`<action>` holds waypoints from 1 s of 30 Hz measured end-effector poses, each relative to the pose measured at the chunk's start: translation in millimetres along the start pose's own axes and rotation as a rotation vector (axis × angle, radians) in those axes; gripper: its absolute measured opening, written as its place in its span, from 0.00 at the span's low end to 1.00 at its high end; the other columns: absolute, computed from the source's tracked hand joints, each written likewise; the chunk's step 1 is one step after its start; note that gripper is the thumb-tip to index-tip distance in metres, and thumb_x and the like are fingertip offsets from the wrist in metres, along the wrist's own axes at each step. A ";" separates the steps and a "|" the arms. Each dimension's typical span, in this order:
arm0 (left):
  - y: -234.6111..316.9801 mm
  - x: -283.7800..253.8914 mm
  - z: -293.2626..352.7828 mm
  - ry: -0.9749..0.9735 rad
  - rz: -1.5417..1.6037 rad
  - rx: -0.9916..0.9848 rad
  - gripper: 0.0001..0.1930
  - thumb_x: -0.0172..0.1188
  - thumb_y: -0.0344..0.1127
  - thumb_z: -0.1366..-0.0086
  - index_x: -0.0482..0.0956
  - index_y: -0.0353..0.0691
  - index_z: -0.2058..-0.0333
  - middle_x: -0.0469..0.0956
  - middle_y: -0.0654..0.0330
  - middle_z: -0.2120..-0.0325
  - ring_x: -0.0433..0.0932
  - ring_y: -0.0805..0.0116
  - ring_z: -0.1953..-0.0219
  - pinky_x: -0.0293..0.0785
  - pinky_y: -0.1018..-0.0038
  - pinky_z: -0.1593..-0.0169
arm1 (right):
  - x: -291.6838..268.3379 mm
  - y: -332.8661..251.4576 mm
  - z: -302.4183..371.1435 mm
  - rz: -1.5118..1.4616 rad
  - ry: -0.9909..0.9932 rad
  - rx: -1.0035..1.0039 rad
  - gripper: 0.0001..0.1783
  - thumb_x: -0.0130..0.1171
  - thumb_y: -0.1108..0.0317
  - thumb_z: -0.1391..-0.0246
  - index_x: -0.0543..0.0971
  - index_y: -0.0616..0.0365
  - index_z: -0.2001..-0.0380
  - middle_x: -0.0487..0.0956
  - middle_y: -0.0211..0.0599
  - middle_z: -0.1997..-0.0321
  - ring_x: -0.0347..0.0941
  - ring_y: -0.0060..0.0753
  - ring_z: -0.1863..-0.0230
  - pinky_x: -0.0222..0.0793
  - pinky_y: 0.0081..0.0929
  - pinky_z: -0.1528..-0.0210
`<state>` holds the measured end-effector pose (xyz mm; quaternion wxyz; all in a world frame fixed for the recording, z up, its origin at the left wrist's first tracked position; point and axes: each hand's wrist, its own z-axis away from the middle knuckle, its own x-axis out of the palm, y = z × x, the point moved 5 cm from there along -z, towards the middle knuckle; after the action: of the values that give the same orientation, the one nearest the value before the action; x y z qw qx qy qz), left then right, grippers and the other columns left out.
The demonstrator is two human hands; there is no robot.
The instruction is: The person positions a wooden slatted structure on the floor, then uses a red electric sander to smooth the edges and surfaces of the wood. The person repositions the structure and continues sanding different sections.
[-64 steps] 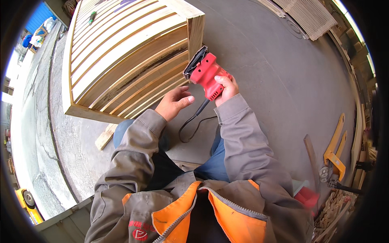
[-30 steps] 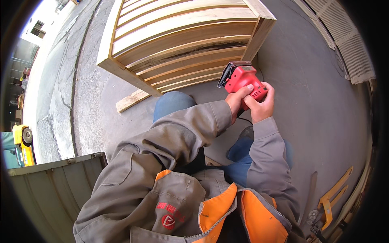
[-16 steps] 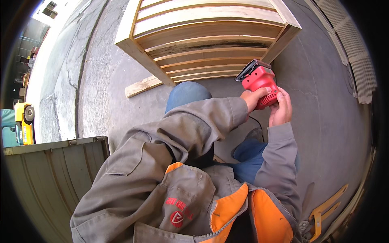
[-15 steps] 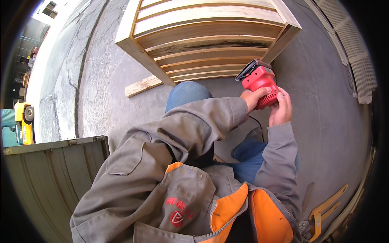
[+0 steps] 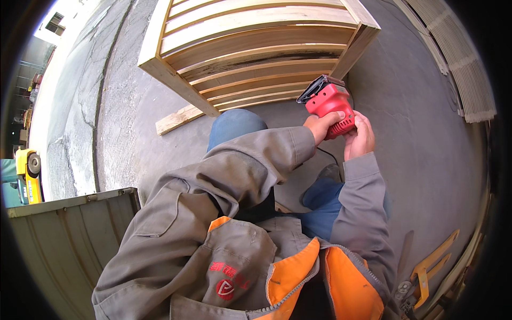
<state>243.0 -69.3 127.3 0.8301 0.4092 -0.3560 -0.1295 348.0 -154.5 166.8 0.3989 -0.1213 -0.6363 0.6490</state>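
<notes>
- While you crouch over the concrete floor [image 5: 426,138], both your hands are wrapped round the red sander [image 5: 332,104], which sits just short of the slatted wooden frame [image 5: 256,48] lying ahead of them.
- Judging by how things lie, the sanding itself is not under way: the sander's dark base is tilted up and turned away from the wood, not pressed flat on any slat.
- Your left hand [image 5: 321,124] is closed on the tool's near side, fingers curled against the red housing from the left.
- Your right hand [image 5: 360,137] cups the housing from the right and below, fingers bent round it; neither hand shows an open palm.
- A black cord [image 5: 326,156] drops from under your hands toward your knees.
- The frame's nearest corner post stands just beyond the sander, close but not touching as far as you can tell.
- A loose wooden offcut [image 5: 178,118] lies well to the left of your hands, beside the frame's other corner.
- Whether any slat is already smoothed cannot be told from here.
</notes>
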 end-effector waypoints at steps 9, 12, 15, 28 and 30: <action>-2.5 -6.3 -0.6 0.000 0.035 -0.032 0.25 0.65 0.52 0.33 0.79 0.35 0.50 0.83 0.58 0.61 0.80 0.68 0.62 0.76 0.70 0.53 | -1.6 6.2 -5.2 -0.007 0.004 -0.004 0.21 0.48 0.64 0.32 0.75 0.70 0.44 0.79 0.47 0.46 0.77 0.37 0.45 0.73 0.38 0.38; -9.2 -4.2 -5.2 -0.005 0.021 -0.051 0.24 0.64 0.51 0.33 0.79 0.35 0.50 0.83 0.58 0.60 0.81 0.67 0.61 0.76 0.70 0.53 | -10.5 10.1 -5.7 0.003 0.026 -0.004 0.21 0.47 0.65 0.31 0.74 0.70 0.44 0.79 0.47 0.46 0.77 0.37 0.45 0.73 0.39 0.38; -9.5 -5.6 -2.6 0.012 0.012 -0.040 0.24 0.65 0.50 0.33 0.79 0.35 0.49 0.83 0.58 0.59 0.82 0.67 0.60 0.77 0.69 0.53 | -10.2 13.3 -3.9 -0.009 0.039 0.016 0.21 0.47 0.65 0.31 0.74 0.70 0.43 0.79 0.47 0.46 0.77 0.36 0.45 0.73 0.39 0.37; 15.5 -7.4 -29.0 0.026 -0.071 -0.043 0.25 0.69 0.50 0.35 0.83 0.34 0.51 0.86 0.58 0.60 0.83 0.69 0.61 0.76 0.71 0.54 | 5.8 45.6 -21.4 -0.021 0.158 -0.043 0.54 0.84 0.52 0.54 0.63 0.65 0.33 0.73 0.47 0.38 0.71 0.38 0.37 0.69 0.38 0.33; 19.7 -6.6 -34.6 -0.023 -0.081 -0.073 0.25 0.68 0.51 0.34 0.82 0.36 0.49 0.86 0.57 0.58 0.84 0.66 0.57 0.78 0.69 0.50 | 9.8 48.0 -28.7 0.008 0.212 -0.015 0.59 0.86 0.54 0.59 0.61 0.65 0.31 0.72 0.49 0.37 0.71 0.40 0.37 0.71 0.39 0.34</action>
<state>261.0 -33.2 125.0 0.8343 0.3911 -0.3438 -0.1809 343.2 -120.8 121.4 0.4607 -0.1949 -0.5947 0.6293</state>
